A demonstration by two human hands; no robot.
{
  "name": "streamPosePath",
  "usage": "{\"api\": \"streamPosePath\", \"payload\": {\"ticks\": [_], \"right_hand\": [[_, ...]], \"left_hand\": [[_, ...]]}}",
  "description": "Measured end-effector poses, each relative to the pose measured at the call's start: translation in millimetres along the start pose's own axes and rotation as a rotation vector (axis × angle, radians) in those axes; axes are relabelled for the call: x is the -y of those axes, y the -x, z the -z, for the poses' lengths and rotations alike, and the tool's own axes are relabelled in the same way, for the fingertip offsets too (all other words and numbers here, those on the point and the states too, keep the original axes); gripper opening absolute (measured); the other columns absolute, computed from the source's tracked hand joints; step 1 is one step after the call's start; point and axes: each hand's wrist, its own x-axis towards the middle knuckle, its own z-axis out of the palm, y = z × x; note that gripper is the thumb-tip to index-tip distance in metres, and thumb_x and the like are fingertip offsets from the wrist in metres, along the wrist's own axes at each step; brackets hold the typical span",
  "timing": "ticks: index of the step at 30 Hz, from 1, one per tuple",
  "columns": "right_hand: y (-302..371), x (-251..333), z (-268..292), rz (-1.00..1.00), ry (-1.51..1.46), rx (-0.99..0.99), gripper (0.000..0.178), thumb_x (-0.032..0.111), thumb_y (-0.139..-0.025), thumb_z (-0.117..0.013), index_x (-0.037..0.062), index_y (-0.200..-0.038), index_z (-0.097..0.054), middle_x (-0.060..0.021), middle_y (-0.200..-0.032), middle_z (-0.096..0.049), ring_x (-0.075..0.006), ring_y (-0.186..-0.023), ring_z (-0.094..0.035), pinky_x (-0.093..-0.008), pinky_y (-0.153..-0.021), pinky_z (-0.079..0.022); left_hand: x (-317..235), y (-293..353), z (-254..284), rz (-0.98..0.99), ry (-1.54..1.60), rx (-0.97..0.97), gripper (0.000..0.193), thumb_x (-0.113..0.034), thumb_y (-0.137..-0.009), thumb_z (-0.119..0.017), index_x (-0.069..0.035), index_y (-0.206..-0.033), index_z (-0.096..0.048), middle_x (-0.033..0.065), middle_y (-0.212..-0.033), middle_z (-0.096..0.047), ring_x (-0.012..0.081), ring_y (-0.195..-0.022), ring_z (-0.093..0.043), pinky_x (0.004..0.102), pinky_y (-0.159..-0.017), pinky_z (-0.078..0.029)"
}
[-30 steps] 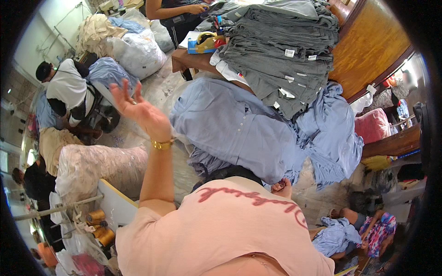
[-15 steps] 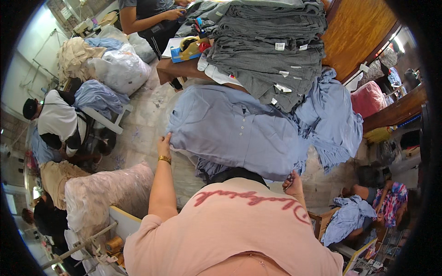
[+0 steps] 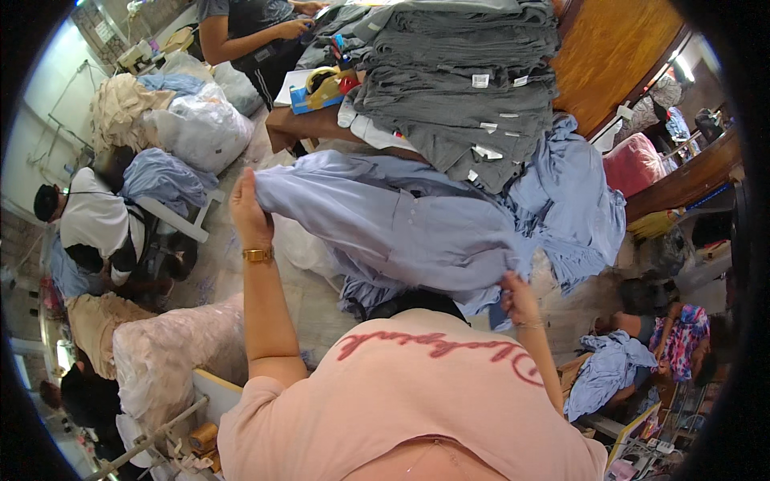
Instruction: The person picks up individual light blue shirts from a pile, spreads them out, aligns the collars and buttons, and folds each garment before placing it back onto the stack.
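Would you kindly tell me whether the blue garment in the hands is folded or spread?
Spread, though creased: the blue garment stretches wide between the left hand and the right hand.

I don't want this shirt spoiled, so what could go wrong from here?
The shirt hangs between the left fingers and right fingers, so its loose middle might sag or crease. If either grip slips, that end could drop toward the floor. Its right end also lies close to the blue pile of similar colour, so the cloth may catch or get mixed in.
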Motion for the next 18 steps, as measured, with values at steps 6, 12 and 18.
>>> {"api": "streamPosePath", "payload": {"ticks": [6,12,18], "right_hand": [[10,-43,-40,-0.08,0.01,0.001,0.016,0.018,-0.077,-0.058,0.0025,-0.078,-0.052,-0.0054,-0.059,-0.052,-0.0111,-0.034,-0.037,-0.0268,-0.033,-0.032],[-5,-15,-66,-0.029,0.353,0.138,0.018,0.02,-0.074,-0.064,0.0092,-0.075,-0.05,0.001,-0.057,-0.042,-0.0102,-0.033,-0.029,-0.0269,-0.034,-0.023],[32,4,-43,-0.143,-0.598,0.181,0.02,0.018,-0.078,-0.055,0.0092,-0.065,-0.043,0.0023,-0.05,-0.036,-0.0123,-0.04,-0.033,-0.0262,-0.041,-0.029]], "left_hand": [[-61,-8,-8,-0.119,-0.226,0.066,0.026,-0.023,-0.083,-0.057,-0.008,-0.062,-0.053,-0.0052,-0.061,-0.05,0.0038,-0.056,-0.044,0.0185,-0.053,-0.034],[-130,26,-74,-0.341,-0.495,0.186,0.023,-0.025,-0.084,-0.056,-0.004,-0.074,-0.06,-0.0051,-0.068,-0.051,0.0018,-0.06,-0.04,0.0166,-0.055,-0.032],[-153,43,-90,-0.022,-0.319,0.375,0.022,-0.02,-0.083,-0.055,-0.003,-0.098,-0.058,-0.0007,-0.084,-0.06,0.0047,-0.072,-0.055,0.0167,-0.063,-0.042]]}}
